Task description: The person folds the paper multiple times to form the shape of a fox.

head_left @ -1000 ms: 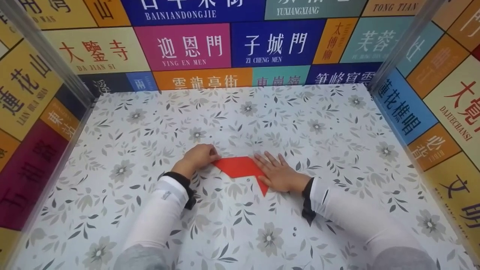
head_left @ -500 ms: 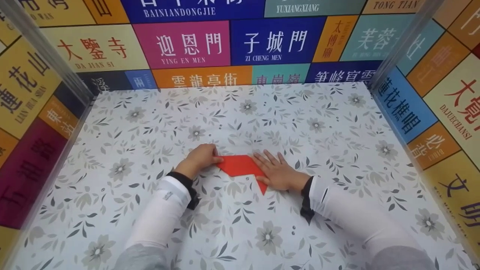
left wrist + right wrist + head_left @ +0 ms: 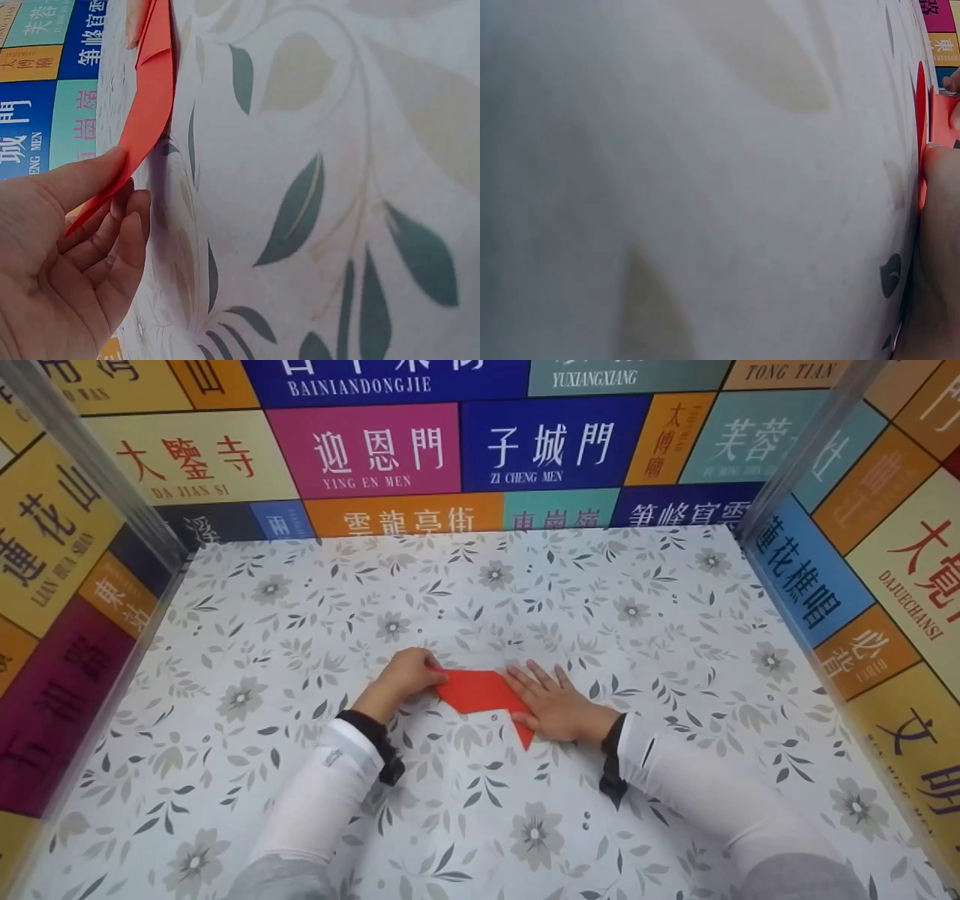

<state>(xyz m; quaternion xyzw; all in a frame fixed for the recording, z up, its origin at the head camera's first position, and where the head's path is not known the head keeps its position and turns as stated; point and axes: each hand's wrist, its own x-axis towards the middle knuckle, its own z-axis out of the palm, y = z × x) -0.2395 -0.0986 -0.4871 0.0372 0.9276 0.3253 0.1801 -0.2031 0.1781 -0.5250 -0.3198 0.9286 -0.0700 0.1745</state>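
Note:
A folded piece of red paper (image 3: 474,690) lies in the middle of the table, with a pointed flap sticking out toward the person on its right side. My left hand (image 3: 406,675) pinches the paper's left end between thumb and curled fingers; in the left wrist view the red paper (image 3: 154,97) is lifted and bent a little at that end, above the cloth. My right hand (image 3: 561,706) rests flat with spread fingers on the paper's right part, hiding some of it. Only an edge of the right hand (image 3: 941,232) shows in the right wrist view, beside the red paper.
A white cloth with grey flowers and leaves covers the table (image 3: 480,825). Colourful panels with Chinese lettering, such as a pink panel (image 3: 365,450), stand behind and on both sides. Clear corner posts (image 3: 795,442) rise at the back corners.
My left hand has shifted slightly right along with the paper's left end, which it now covers more. My right hand stays on the paper in nearly the same place.

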